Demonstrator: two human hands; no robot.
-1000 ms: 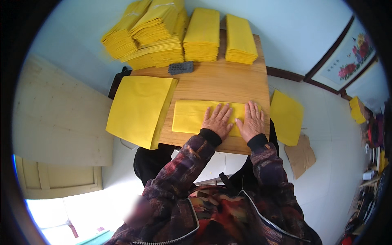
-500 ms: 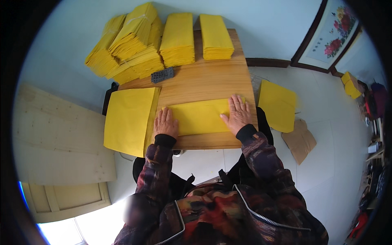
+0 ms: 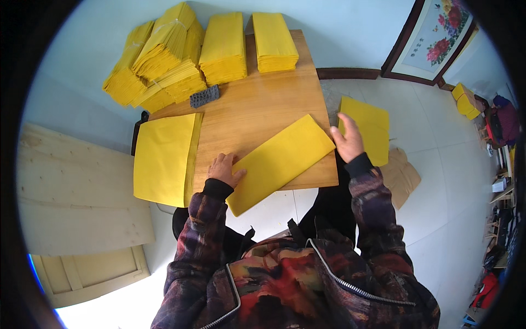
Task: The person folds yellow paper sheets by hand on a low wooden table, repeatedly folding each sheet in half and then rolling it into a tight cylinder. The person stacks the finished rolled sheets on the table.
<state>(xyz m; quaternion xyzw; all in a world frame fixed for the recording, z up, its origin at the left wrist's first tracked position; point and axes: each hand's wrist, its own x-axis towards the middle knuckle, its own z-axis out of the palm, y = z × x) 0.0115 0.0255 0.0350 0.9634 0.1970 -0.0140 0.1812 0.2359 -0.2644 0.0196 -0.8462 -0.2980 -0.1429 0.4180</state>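
"Folded yellow piece [image 3: 282, 162]: lying where, exactly?"

"Slantwise on the wooden table [image 3: 268, 104], jutting past the front edge at the nearer, left end. Right of the large yellow sheets [image 3: 163, 159], between left hand [image 3: 222, 169] and right hand [image 3: 349, 140]."

"Gripped firmly?"

"Hard to say. On the left, bent loosely over the long edge near the overhang, thumb inward; cannot tell whether pinching or merely resting. On the right, spread between thumb and fingers, just beside the farther end; cannot tell about contact there."

"Heavy or light?"

"Probably light, judging by the thin, papery look. Likely fairly stiff along the folds, softer across the middle. Perhaps smooth enough to skid on wood, and easily creased at the corners."

"Best taken where?"

"By both short ends, with thumbs on top and fingers beneath. Easiest to get under at the overhang. Better not pushed together lengthwise, for fear of buckling."
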